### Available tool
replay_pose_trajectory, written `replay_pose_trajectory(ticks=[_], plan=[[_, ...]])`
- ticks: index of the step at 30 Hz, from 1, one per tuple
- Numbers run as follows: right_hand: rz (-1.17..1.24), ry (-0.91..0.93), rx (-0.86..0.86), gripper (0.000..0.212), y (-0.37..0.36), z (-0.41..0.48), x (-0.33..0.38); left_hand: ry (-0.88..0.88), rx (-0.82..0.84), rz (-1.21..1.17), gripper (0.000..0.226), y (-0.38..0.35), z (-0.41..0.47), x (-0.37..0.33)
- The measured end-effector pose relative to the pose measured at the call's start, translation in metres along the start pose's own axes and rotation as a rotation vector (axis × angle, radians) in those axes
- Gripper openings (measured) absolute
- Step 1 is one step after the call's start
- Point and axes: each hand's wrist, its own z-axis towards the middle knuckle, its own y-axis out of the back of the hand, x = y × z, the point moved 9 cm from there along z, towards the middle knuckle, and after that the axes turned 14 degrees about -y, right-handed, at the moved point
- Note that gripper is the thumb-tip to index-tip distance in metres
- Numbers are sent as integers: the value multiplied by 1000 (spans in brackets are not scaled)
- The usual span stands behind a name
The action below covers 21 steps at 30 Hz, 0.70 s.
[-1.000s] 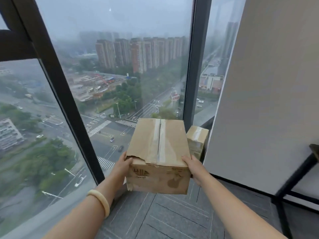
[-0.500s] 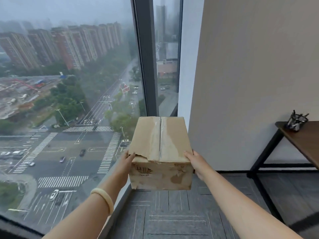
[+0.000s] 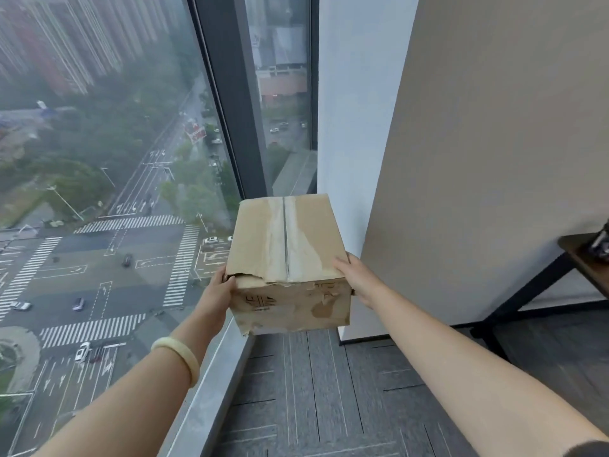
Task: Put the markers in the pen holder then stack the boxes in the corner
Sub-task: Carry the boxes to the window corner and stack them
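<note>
A worn brown cardboard box [image 3: 286, 258] with a taped top seam and a torn near-left edge is held in the air in front of me. My left hand [image 3: 219, 288] presses its left side and my right hand [image 3: 354, 275] presses its right side. The box hangs above the grey carpet, in front of the corner where the window meets a white pillar [image 3: 349, 127]. At the far right edge a dark pen holder [image 3: 601, 242] stands on a brown table [image 3: 586, 258], cut off by the frame. No other box is in view.
A floor-to-ceiling window [image 3: 115, 159] with a dark frame post [image 3: 230, 110] fills the left, with a grey sill [image 3: 211, 384] along its base. A beige wall [image 3: 494, 143] runs on the right. The table's black leg [image 3: 527, 288] slants down to the carpet [image 3: 313, 407].
The view has swung right and down towards the corner. The small box seen earlier behind the held one is out of sight. The held box sits nearer the pillar, grip unchanged.
</note>
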Motion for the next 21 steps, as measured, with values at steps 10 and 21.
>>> replay_pose_trajectory(ticks=[10, 21], plan=[[64, 20, -78, 48, 0, 208, 44, 4, 24, -2, 45, -22, 222, 53], [65, 94, -229, 36, 18, 407, -17, -55, 24, -106, 42, -71, 363, 230]])
